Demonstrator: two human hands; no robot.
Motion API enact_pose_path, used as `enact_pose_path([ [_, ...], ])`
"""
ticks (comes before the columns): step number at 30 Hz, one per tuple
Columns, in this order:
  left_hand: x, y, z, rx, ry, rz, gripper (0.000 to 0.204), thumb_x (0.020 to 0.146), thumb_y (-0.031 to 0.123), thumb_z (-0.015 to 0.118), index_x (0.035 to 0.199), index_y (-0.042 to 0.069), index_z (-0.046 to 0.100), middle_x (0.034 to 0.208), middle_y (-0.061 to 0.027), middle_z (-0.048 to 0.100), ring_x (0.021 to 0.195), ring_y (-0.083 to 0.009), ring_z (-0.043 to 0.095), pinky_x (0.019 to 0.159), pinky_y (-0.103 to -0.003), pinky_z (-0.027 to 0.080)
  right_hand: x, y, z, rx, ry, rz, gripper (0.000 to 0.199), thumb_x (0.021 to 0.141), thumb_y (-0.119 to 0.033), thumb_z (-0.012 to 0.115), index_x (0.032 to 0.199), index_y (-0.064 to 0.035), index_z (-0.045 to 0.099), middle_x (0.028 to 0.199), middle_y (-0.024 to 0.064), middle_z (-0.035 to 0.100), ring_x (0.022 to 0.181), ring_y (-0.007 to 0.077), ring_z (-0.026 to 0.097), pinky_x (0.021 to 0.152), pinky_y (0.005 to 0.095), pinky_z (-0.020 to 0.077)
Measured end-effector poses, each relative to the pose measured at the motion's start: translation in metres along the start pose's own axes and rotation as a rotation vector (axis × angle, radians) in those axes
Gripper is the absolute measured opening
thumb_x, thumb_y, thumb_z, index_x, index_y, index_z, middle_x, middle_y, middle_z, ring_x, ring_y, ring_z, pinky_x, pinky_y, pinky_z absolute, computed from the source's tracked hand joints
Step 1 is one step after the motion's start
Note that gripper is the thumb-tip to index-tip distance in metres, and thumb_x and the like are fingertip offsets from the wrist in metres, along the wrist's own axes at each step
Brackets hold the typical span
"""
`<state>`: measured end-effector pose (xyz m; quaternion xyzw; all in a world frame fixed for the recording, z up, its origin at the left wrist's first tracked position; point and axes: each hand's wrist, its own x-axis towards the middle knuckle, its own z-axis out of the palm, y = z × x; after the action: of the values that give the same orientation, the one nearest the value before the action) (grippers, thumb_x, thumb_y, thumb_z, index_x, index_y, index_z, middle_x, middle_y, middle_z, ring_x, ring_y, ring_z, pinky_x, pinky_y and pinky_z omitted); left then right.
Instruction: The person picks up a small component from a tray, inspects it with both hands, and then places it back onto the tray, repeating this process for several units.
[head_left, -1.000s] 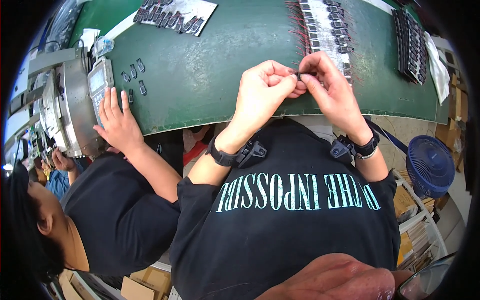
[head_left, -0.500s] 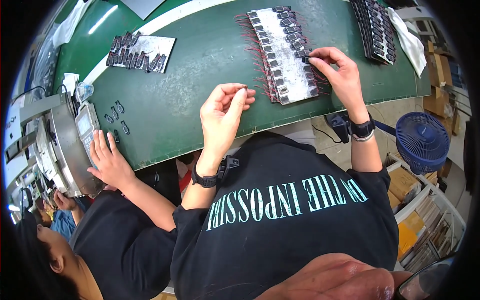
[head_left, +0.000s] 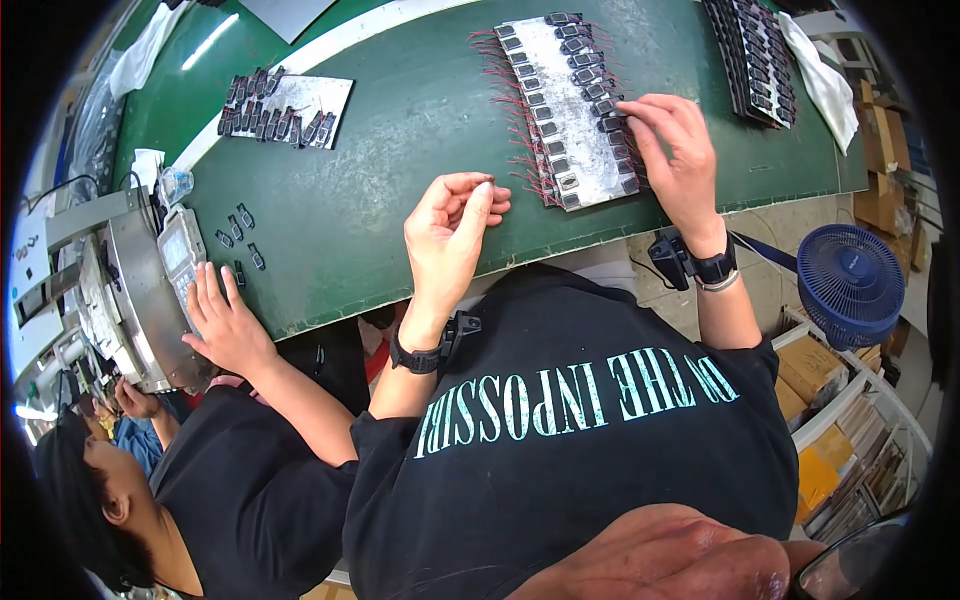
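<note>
Two rows of small black rectangular parts with thin red wires (head_left: pixel 545 129) lie along the long sides of a whitish board (head_left: pixel 570 90). At the board's right edge is my right hand (head_left: pixel 680 150). Its thumb and index finger are slightly apart, and the index fingertip is against or just beside a black part (head_left: pixel 608 124) in the right row. Left of the board, my left hand (head_left: pixel 450 220) hovers over the table's front edge, thumb pressed to the fingers. A tiny dark spot shows at that pinch, too small to name.
A second board (head_left: pixel 335 95) with heaped black parts lies at the far left. Several loose parts (head_left: pixel 257 258) sit near a co-worker's hand (head_left: pixel 230 325) and a round metal machine (head_left: pixel 145 290). Stacked loaded boards (head_left: pixel 750 65) and a white cloth (head_left: pixel 820 85) are far right; a blue fan (head_left: pixel 850 285) stands below.
My right thumb and index finger have loosened from the black part, which now lies in the right row. My left hand keeps its pinch almost in place. The whole view has shifted slightly.
</note>
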<state>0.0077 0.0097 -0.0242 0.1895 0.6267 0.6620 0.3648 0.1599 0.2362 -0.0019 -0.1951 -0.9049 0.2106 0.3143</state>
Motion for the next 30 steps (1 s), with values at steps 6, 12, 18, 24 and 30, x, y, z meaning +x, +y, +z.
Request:
enact_pose_path([
  [6, -0.005, -0.002, -0.004, 0.006, 0.016, 0.061, 0.015, 0.101, 0.006, 0.061, 0.112, -0.005, 0.063, 0.098, -0.0167, 0.074, 0.086, -0.0194, 0.073, 0.076, -0.03, 0.06, -0.005, -0.017, -0.016, -0.139, -0.104, 0.038, 0.015, 0.087, -0.007, 0.073, 0.102, -0.0071, 0.074, 0.099, 0.008, 0.068, 0.099, 0.026, 0.062, 0.089, 0.0359, 0.0467],
  [12, -0.006, -0.004, -0.007, 0.182, 0.087, 0.203, 0.013, 0.1, 0.005, 0.062, 0.11, -0.002, 0.065, 0.093, -0.0117, 0.076, 0.087, -0.0147, 0.073, 0.075, -0.027, 0.059, -0.006, -0.015, -0.013, -0.299, -0.163, -0.007, 0.014, 0.089, -0.012, 0.073, 0.102, -0.0062, 0.074, 0.102, 0.0088, 0.069, 0.101, 0.0273, 0.063, 0.09, 0.0367, 0.0464],
  [18, -0.005, 0.019, -0.062, 0.79, 0.534, 0.404, 0.019, 0.092, 0.011, 0.071, 0.106, -0.002, 0.068, 0.098, -0.0177, 0.075, 0.095, -0.0257, 0.074, 0.083, -0.036, 0.059, -0.007, -0.006, -0.011, -0.181, -0.233, 0.022, 0.015, 0.094, -0.013, 0.07, 0.103, -0.0014, 0.068, 0.1, 0.0112, 0.067, 0.098, 0.0297, 0.061, 0.091, 0.0393, 0.046],
  [24, 0.005, 0.002, -0.153, 1.396, 0.672, 0.257, 0.068, 0.094, 0.039, 0.068, 0.143, -0.003, 0.047, 0.152, -0.0292, 0.041, 0.147, -0.046, 0.031, 0.121, -0.054, 0.022, -0.001, 0.002, -0.008, -0.104, -0.362, 0.145, 0.017, 0.097, -0.013, 0.066, 0.106, 0.0016, 0.063, 0.102, 0.0132, 0.064, 0.1, 0.0296, 0.059, 0.092, 0.0386, 0.0453],
  [30, 0.016, 0.008, -0.194, 1.349, 0.628, 0.062, 0.095, 0.094, 0.059, 0.059, 0.157, -0.003, 0.024, 0.163, -0.0313, 0.018, 0.153, -0.0469, 0.009, 0.124, -0.056, 0.007, -0.005, 0.001, -0.006, -0.074, -0.375, 0.186, 0.02, 0.099, -0.013, 0.064, 0.109, 0.0032, 0.059, 0.105, 0.0157, 0.062, 0.101, 0.0306, 0.058, 0.092, 0.0394, 0.045],
])
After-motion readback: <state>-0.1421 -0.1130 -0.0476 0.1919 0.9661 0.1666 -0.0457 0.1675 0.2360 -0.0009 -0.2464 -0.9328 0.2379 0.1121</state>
